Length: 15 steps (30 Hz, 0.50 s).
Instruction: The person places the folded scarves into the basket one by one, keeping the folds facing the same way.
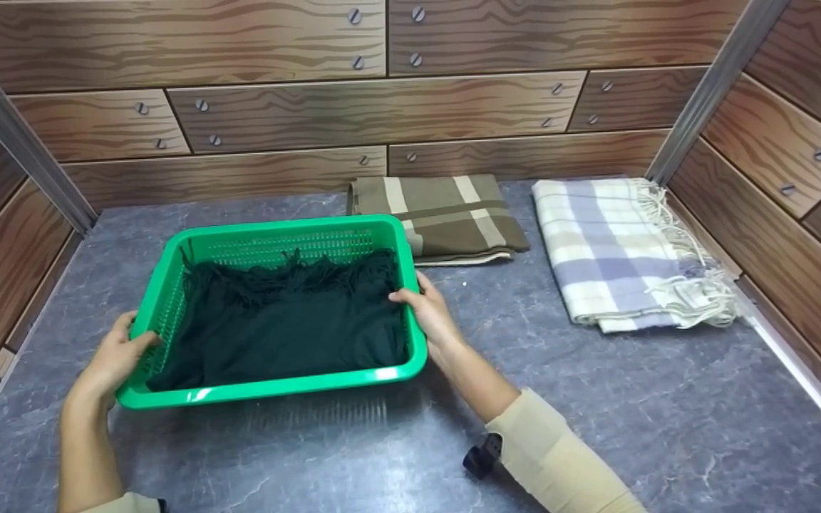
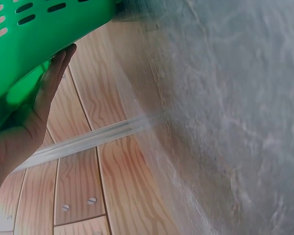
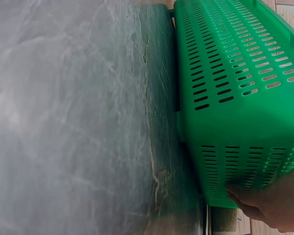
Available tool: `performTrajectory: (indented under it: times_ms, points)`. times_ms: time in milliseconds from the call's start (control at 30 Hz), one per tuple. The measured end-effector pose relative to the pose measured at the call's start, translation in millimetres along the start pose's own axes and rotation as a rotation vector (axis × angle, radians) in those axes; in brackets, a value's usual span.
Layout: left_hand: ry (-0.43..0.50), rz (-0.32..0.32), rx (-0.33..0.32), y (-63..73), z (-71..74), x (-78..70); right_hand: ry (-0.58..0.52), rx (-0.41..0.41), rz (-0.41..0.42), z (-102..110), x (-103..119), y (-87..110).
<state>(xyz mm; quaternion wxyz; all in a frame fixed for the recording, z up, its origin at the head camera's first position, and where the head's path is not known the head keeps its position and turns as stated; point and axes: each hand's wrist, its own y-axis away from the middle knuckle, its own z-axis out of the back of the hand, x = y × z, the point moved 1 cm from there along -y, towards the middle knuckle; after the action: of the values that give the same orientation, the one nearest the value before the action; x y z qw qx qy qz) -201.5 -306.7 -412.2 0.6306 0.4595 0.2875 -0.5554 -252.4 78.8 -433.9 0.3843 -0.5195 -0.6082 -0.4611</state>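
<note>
Green basket is held between both hands.

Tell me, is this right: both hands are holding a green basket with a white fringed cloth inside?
Not quite: the head view shows the fringed cloth inside is very dark, not white. The left hand and right hand do hold the green basket.

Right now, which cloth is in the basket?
The dark fringed cloth is inside the green basket. The brown one with cream stripes and the pale purple-checked one both lie outside it, on the grey table.
</note>
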Motion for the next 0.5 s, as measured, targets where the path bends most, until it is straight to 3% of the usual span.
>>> performTrajectory:
  times_ms: [500]
  points:
    - [0.000, -0.005, -0.029, 0.5, -1.9, 0.1, -0.015, -0.015, -0.009, -0.3, 0.1, -1.1]
